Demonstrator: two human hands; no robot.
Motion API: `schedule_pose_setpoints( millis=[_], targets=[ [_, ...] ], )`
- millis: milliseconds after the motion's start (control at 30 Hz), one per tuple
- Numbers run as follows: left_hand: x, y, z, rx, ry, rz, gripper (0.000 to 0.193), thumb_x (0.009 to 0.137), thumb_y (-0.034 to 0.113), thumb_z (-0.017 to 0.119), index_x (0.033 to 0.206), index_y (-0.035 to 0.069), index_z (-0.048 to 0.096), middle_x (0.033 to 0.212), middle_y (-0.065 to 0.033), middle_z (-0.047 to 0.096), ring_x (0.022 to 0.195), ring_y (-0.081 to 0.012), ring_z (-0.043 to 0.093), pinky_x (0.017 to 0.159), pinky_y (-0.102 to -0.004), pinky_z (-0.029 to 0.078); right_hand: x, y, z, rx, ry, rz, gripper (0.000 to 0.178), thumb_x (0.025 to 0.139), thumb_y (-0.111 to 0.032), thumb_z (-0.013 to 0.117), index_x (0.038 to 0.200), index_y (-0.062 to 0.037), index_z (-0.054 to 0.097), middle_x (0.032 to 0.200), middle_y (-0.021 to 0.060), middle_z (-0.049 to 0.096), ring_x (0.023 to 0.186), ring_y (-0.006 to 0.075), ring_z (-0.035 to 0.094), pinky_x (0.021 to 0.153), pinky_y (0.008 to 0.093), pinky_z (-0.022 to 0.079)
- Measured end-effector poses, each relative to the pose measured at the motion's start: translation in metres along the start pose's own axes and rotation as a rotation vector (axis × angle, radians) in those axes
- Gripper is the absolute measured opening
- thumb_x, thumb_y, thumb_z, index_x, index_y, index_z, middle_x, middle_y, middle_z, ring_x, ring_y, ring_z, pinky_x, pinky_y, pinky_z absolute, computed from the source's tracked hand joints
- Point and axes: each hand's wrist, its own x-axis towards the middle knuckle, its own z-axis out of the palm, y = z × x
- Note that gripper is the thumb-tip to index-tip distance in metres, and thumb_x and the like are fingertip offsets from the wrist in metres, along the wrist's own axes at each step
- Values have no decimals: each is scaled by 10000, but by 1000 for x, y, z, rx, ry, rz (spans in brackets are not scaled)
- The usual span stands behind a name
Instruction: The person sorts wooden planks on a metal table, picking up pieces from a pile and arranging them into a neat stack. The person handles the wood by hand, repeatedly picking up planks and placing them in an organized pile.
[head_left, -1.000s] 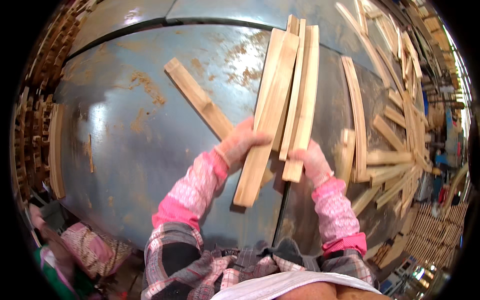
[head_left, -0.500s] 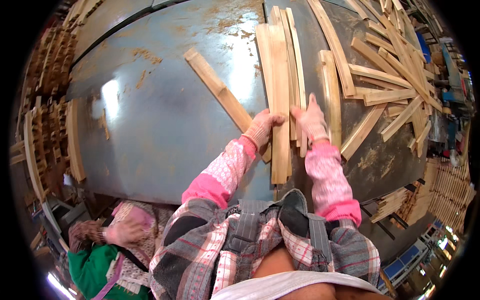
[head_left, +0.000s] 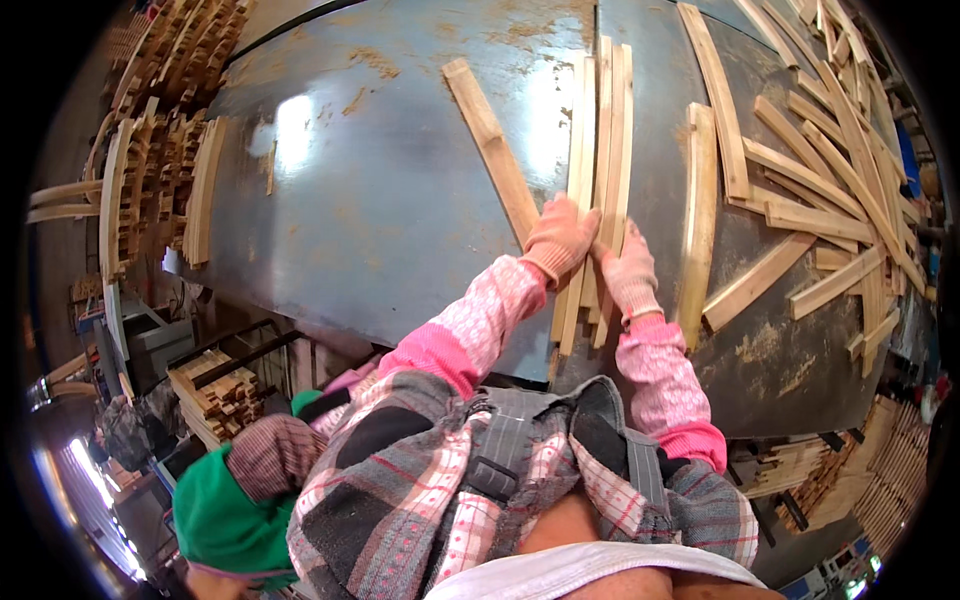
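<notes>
A narrow bundle of pale wooden strips [head_left: 606, 130] lies lengthwise before me on the grey metal table [head_left: 370, 190]. My left hand [head_left: 562, 238], in a light pink knitted glove, is closed round the strips on the bundle's left side. From the right, my right hand [head_left: 630, 270], gloved alike, holds the right-hand strips, its thumb across them and its fingers along their outer side. The strips' undersides are hidden. A single wooden board [head_left: 490, 150] slants away on the left, its near end behind my left hand. Another board [head_left: 697, 200] lies apart, right of my right hand.
Loose wooden strips [head_left: 840, 180] are heaped crosswise at the far right. Stacked wood [head_left: 165, 190] stands past the table's left edge. At the lower left is another person in a green garment [head_left: 225, 515]. Sawdust [head_left: 375, 65] is scattered on the tabletop.
The wide strip that lay flat under my left hand now appears narrow, among strips standing closer together. My right hand has closed in on the bundle. The view has swung, shifting the table rightward.
</notes>
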Motion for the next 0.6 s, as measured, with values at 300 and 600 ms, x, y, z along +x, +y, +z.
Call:
schedule_pose_setpoints(
  millis=[300, 600],
  targets=[
    [17, 9, -50, 190, -242, 180, 704, 923, 552, 656, 1301, -37, 588, 1264, -284, 606, 1208, -393, 605, 1035, -478, 490, -10, -60, -15, -205, -26, 198, 1349, 679, -477, 919, 1613, 4, 74, 1535, 239, 414, 1383, 374, 491, 1144, 425, 436],
    [48, -48, -51, 178, 297, -143, 853, 770, 332, 814, 1438, -55, 450, 1313, -249, 555, 1204, -334, 605, 1009, -421, 510, -14, -59, 3, -206, 32, 136, 1330, 683, -433, 919, 1610, -9, 65, 1504, 217, 423, 1366, 370, 489, 1126, 430, 450]
  ],
)
